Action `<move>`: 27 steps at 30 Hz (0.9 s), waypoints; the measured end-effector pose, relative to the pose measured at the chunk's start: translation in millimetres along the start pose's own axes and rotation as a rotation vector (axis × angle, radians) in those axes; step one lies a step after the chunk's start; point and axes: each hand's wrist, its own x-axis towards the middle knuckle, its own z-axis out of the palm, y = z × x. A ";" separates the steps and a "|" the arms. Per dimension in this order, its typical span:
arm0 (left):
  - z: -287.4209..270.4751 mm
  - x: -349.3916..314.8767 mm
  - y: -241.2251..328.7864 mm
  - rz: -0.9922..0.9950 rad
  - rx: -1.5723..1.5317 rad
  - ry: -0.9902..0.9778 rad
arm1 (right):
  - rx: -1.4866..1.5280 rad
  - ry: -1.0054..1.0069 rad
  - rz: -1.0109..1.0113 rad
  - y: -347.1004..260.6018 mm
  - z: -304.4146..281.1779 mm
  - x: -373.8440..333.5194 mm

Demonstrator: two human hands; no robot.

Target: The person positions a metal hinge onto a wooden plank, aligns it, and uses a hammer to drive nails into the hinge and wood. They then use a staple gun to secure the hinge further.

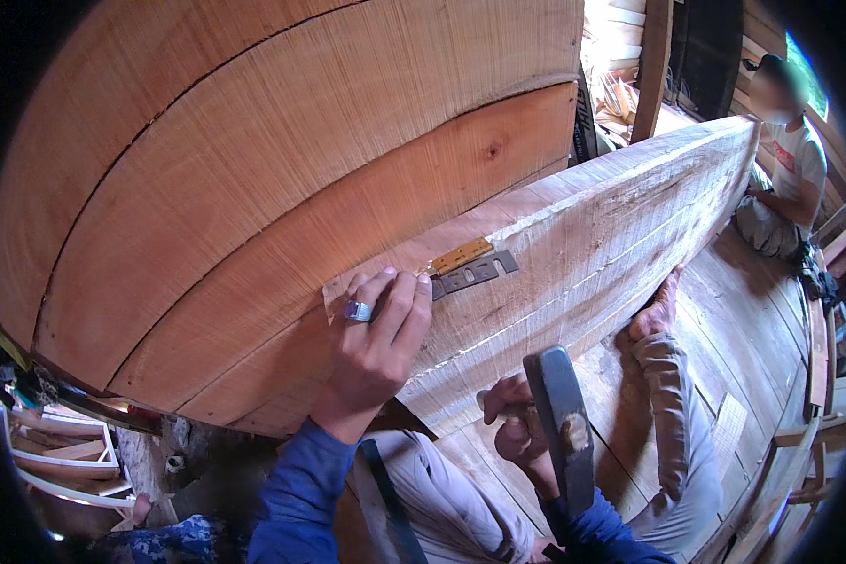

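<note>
My left hand [378,334], with a ring on one finger, rests at the upper edge of a thick wooden plank [583,249]. Its fingertips are pinched together beside a dark slotted metal plate [482,273] and a yellowish strip with small holes [462,255]. Whatever sits in the pinch is hidden. Lower and to the right, my right hand [519,423] is closed round a hammer, partly behind its dark, blocky head [556,395]. The hammer is apart from the plank.
Curved wooden planking [282,141] rises behind the plank. My bare foot [656,315] presses near the plank's lower edge on the board floor [743,310]. Another person [790,174] sits at the far right end. Wood shavings [618,99] lie behind. Framing timbers [66,451] show lower left.
</note>
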 end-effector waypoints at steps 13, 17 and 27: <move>0.7 4.3 5.4 0.040 0.085 -0.026 | 0.137 0.070 -0.052 -9.4 7.9 9.6; -0.2 1.2 7.5 0.018 0.080 -0.047 | 0.028 0.061 0.104 -2.9 21.5 35.5; -4.1 3.6 5.0 0.005 0.047 -0.083 | -0.139 0.028 -0.005 -9.4 22.2 36.6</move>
